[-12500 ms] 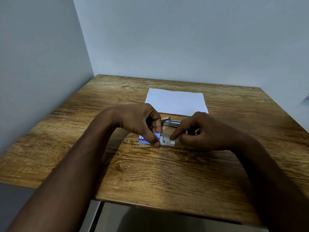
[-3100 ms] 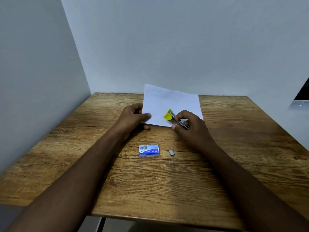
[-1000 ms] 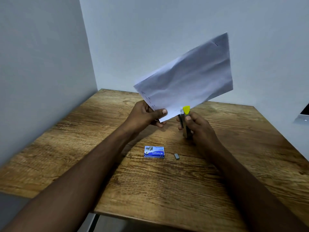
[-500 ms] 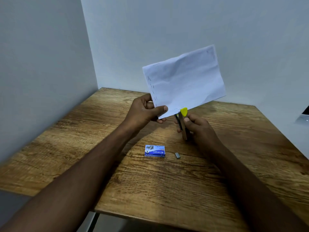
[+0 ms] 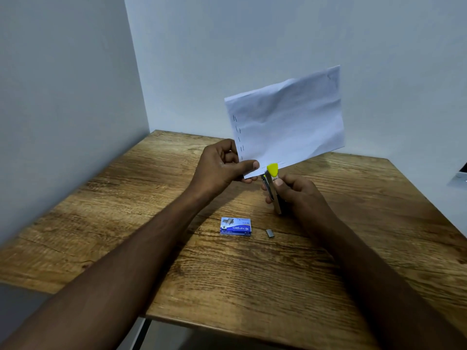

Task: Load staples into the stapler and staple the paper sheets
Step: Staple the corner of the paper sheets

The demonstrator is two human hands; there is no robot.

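Observation:
My left hand (image 5: pixel 223 165) pinches the lower left corner of the white paper sheets (image 5: pixel 285 122) and holds them upright above the table. Several staples run down the sheets' left edge. My right hand (image 5: pixel 297 193) grips a small metal stapler (image 5: pixel 271 188) with a yellow tip, standing nearly upright. Its yellow end touches the bottom edge of the sheets, just right of my left thumb.
A blue staple box (image 5: pixel 235 226) lies closed on the wooden table (image 5: pixel 126 223) in front of my hands. A small grey strip of staples (image 5: pixel 270 233) lies just right of it. Grey walls close the left and back sides.
The sheets have swung from a steep tilt to a more level, upright hold. The stapler has stayed at their bottom edge.

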